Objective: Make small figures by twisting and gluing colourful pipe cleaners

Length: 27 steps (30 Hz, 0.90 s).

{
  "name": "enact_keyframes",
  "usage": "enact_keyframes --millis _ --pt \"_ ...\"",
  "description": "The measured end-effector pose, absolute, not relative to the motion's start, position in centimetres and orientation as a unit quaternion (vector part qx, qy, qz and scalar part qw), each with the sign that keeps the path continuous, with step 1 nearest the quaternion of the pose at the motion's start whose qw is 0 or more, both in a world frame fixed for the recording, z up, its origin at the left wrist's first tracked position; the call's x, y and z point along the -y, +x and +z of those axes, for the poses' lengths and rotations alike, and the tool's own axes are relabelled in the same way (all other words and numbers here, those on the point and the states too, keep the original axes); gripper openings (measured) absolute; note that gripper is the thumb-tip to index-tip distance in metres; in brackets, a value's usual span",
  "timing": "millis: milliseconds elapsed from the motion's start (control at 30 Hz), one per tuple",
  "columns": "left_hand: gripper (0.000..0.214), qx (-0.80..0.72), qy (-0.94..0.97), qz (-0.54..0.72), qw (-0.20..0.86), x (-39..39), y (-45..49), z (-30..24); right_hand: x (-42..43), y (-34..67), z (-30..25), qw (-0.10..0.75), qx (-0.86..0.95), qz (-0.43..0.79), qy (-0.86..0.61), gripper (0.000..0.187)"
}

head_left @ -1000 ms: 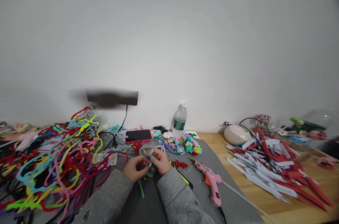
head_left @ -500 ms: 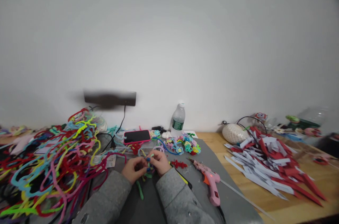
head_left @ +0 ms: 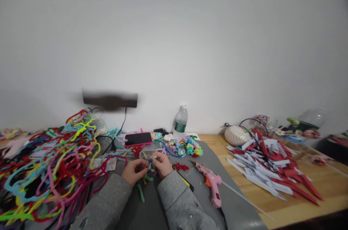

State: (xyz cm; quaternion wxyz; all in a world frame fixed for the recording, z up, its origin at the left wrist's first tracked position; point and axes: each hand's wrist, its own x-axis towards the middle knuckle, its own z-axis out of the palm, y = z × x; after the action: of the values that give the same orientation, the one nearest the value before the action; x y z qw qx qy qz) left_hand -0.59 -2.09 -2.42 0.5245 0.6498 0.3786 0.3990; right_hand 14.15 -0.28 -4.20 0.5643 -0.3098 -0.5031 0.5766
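Note:
Between my two hands is a small blue and green fuzzy pipe cleaner piece [head_left: 151, 163]. My left hand [head_left: 135, 170] pinches its left side with bent fingers. From the right, the fingertips of my right hand [head_left: 162, 164] close on it too. A green pipe cleaner [head_left: 140, 193] lies on the grey mat [head_left: 146, 213] just below the hands, with shorter green and yellow bits beside it. Right of my right hand sits a red pipe cleaner piece [head_left: 181, 166], and a yellow and black tool [head_left: 187, 182] is partly hidden by my sleeve.
A large tangle of coloured pipe cleaners [head_left: 51, 172] covers the left. Behind the hands are a phone [head_left: 138, 139], a water bottle [head_left: 181, 121] and pipe cleaner flowers [head_left: 190, 147]. At right lie a pink glue gun [head_left: 212, 183] and red and white paper strips [head_left: 272, 168].
The whole view has shifted slightly, so things sit a little further left. My fingers have moved a little on the blue and green piece, which stays held between both hands.

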Motion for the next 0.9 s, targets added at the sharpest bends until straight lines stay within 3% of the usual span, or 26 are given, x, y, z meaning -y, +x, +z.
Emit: enact_keyframes --millis 400,667,900 --pt "0.023 -0.336 0.636 0.421 0.552 2.4 -0.6 -1.5 0.4 14.1 -4.1 0.558 0.494 0.586 -0.319 0.028" --pt "0.028 -0.304 0.561 0.425 0.642 2.5 -0.3 -2.6 0.2 14.1 -4.2 0.548 0.52 0.571 -0.32 0.032" --pt "0.03 -0.357 0.542 0.458 0.607 2.6 -0.3 -2.5 0.1 14.2 -4.1 0.532 0.544 0.558 -0.33 0.032"
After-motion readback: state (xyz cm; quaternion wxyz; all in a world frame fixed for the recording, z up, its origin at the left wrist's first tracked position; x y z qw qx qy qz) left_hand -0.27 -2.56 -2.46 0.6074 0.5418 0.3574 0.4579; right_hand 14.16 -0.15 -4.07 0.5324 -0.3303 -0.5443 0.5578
